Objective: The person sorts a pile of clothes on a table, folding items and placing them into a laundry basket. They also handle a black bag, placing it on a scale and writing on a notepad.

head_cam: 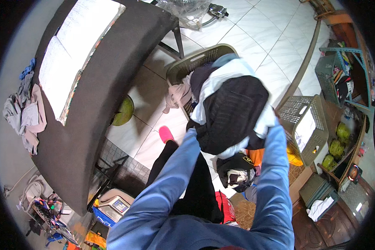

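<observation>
Both blue-sleeved arms reach forward around a bundle of clothes, a black garment [236, 112] lying over a white one [240, 67]. At its left side my left hand is hidden in dark cloth beyond the left sleeve [178, 162]. My right hand, past the right sleeve [275, 156], is covered by the bundle's right edge. The bundle is held in front of me, partly over an olive plastic laundry basket [203, 50]. Dark cloth [201, 76] and a beige-pink garment [178, 95] lie in the basket, the latter hanging over its rim.
To the left stands a padded ironing table [112, 59] with a white cloth pad [78, 40]. A green gas cylinder [125, 111] sits under its edge. At right is another plastic basket [312, 125]. A black clothes heap [234, 168] and a red bag [226, 207] lie near my legs.
</observation>
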A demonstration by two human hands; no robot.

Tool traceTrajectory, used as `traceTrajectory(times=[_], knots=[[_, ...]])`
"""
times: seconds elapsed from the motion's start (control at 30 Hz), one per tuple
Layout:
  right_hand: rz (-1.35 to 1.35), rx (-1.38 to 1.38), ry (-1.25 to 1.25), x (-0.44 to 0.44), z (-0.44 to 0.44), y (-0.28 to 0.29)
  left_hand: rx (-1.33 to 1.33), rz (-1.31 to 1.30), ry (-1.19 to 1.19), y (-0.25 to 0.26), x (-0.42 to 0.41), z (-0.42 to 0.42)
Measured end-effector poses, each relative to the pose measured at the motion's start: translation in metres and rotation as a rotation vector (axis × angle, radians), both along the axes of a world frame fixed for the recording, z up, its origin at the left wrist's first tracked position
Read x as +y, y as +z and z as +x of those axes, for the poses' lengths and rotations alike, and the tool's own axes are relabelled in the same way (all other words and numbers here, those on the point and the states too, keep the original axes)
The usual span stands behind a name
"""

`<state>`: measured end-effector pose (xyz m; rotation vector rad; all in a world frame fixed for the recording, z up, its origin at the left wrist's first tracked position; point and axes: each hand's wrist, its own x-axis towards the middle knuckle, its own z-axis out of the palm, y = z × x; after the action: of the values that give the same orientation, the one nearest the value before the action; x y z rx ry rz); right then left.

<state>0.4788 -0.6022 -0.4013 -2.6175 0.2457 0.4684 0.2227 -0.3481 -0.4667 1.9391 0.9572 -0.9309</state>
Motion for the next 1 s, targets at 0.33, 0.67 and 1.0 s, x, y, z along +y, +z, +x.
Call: traceTrajectory(times=[0.33, 0.67, 1.0], knots=[[0.526, -0.253, 0.877, 0.325, -0.128, -0.020, -0.552, -0.168, 0.550, -0.058, 0.048, -0.135], [0.058, 0.067, 0.987, 0.313, -0.190, -0.101, -0.014, -0.359, 1.175, 0.045, 0.118, -0.198], [1.409, 0.889, -0.427, 0.190, -0.075, 0.043, -0.065, -0.417, 1.111, 0.089, 0.063, -0.210]])
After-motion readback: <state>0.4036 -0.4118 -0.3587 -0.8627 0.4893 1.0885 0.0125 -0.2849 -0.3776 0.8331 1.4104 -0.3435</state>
